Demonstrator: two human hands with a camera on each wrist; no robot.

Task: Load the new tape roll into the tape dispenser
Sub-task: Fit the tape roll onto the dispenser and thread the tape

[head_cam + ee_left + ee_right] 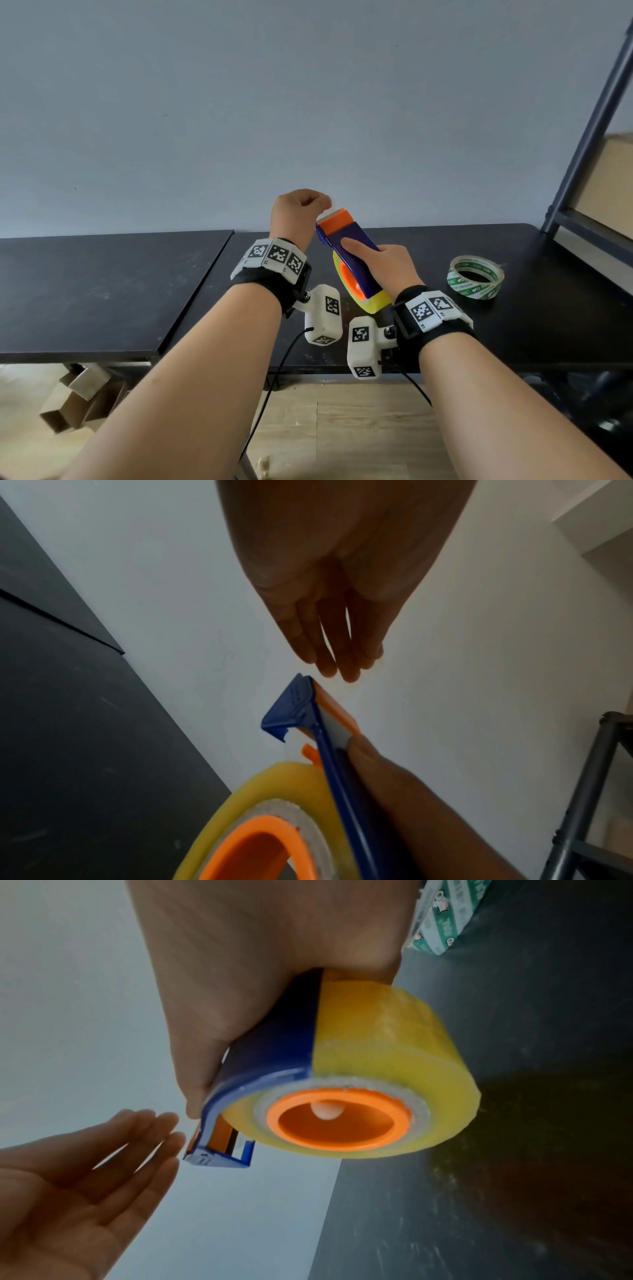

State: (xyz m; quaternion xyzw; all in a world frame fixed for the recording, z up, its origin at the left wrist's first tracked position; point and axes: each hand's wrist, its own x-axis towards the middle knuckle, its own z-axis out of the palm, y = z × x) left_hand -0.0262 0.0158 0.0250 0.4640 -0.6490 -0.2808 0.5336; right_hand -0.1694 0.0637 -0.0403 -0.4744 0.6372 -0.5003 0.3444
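Observation:
My right hand [383, 263] grips a blue tape dispenser [352, 253] with an orange cutter head, held tilted above the black table [102, 291]. A yellow tape roll [387, 1053] sits on the dispenser's orange hub [339, 1121]; a fingertip shows through the hub's hole. My left hand [323, 202] is raised at the cutter end, its fingers [161, 1137] straight and close together, their tips right beside the cutter head [298, 710]. I cannot tell whether they touch it. Nothing lies in the left palm.
A thin green-and-white tape roll [476, 277] lies flat on the table to the right of my right hand. A dark metal shelf frame [589, 137] stands at the far right. Cardboard pieces [78, 401] lie on the floor under the table's left part.

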